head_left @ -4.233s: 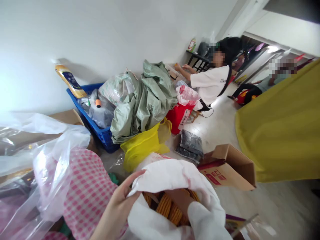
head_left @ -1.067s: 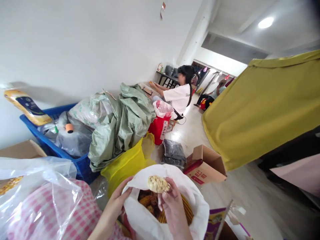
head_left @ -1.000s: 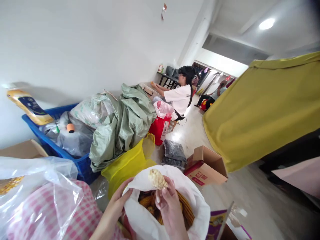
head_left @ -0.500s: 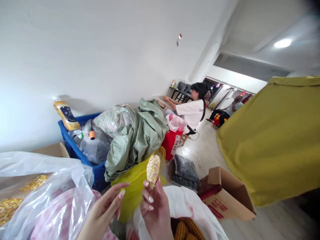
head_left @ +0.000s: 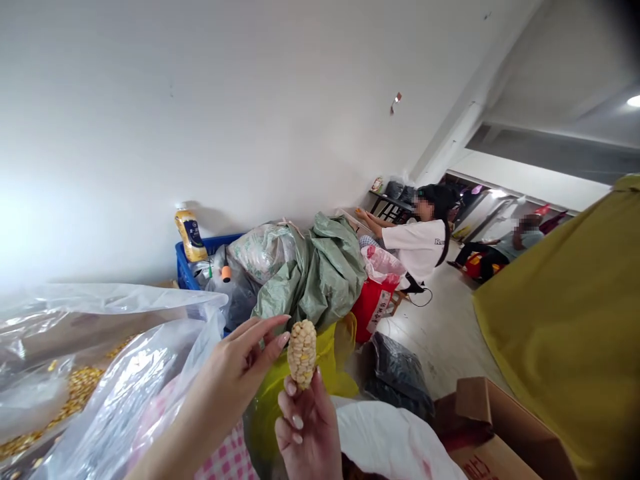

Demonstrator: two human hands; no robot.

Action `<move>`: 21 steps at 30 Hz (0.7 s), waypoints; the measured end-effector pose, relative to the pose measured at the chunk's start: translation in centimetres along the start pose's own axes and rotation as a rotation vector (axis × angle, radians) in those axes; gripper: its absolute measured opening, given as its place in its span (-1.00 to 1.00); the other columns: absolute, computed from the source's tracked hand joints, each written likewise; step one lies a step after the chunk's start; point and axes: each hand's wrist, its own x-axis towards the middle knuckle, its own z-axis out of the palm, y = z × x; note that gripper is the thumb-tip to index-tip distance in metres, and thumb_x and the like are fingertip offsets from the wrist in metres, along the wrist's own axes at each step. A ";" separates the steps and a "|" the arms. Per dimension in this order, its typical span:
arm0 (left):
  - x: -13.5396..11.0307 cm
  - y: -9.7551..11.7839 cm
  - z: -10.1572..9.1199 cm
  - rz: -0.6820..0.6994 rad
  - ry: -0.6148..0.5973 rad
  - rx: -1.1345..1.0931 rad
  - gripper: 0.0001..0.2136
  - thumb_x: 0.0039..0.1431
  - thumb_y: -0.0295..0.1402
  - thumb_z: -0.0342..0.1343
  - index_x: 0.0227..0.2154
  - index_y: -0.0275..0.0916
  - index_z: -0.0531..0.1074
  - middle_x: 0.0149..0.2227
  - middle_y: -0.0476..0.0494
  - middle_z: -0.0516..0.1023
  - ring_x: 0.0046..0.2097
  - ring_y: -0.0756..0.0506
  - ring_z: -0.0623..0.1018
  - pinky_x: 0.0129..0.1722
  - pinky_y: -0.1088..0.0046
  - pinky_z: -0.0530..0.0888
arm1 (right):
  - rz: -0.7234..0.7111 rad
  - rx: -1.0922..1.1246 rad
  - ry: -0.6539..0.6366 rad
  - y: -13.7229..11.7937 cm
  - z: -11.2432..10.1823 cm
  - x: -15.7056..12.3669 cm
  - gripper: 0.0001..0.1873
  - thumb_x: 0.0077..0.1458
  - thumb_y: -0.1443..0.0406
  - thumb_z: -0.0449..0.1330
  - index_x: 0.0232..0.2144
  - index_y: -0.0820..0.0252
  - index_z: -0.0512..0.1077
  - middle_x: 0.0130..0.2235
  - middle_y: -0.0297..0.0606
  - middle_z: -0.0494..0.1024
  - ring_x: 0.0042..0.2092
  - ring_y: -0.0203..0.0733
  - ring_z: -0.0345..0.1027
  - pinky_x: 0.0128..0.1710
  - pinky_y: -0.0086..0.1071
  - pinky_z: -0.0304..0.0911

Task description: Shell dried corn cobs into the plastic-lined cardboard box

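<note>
My right hand [head_left: 306, 427] is closed round the lower end of a pale yellow corn cob [head_left: 302, 351] and holds it upright in front of me. My left hand [head_left: 234, 373] is open, fingers stretched toward the cob, the fingertips just beside its top. Below my hands lies the white sack [head_left: 395, 443]; its corn is almost out of view. At the left a clear plastic bag [head_left: 100, 347] lines a box with loose corn kernels [head_left: 75, 393] in it.
A yellow bag [head_left: 335, 350], a grey-green sack [head_left: 325, 273], a blue crate [head_left: 187, 267] with a bottle [head_left: 190, 235], a red bag [head_left: 373, 303] and a cardboard box [head_left: 505, 433] crowd the floor. A person in a white shirt [head_left: 417, 243] sits farther back. A yellow cloth [head_left: 565, 320] hangs at right.
My right hand took a cob out of the white sack and lifted it. My left hand let go of the sack's rim and reached toward the cob. The view tilted upward.
</note>
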 end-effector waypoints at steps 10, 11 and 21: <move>0.1 -0.3 -0.8 0.075 -0.095 0.188 -0.69 0.09 -0.18 -0.07 -0.21 -0.16 0.47 -0.43 -0.01 0.50 -0.55 0.05 0.36 -0.54 0.59 0.30 | -0.143 -0.188 0.095 1.2 -0.7 0.1 -0.62 -0.20 0.08 0.30 -0.34 0.11 0.33 -0.54 -0.45 0.43 -0.68 -0.55 0.07 -0.71 -0.64 -0.06; 0.1 -0.3 -0.9 0.082 -0.100 0.220 -0.71 0.10 -0.19 -0.08 -0.23 -0.16 0.47 -0.43 -0.01 0.50 -0.53 0.04 0.38 -0.52 0.58 0.31 | -0.172 -0.202 0.117 1.3 -0.5 0.0 -0.62 -0.18 0.09 0.30 -0.33 0.11 0.32 -0.54 -0.46 0.43 -0.68 -0.54 0.07 -0.70 -0.64 -0.06; 0.1 -0.4 -1.2 0.141 -0.141 0.260 -0.72 0.17 -0.25 -0.19 -0.28 -0.18 0.42 -0.30 -0.04 0.51 -0.34 -0.01 0.48 -0.38 0.55 0.38 | -0.343 -0.310 0.189 2.1 0.2 0.2 -0.62 -0.20 0.10 0.30 -0.39 0.12 0.26 -0.57 -0.46 0.44 -0.70 -0.51 0.12 -0.74 -0.62 0.00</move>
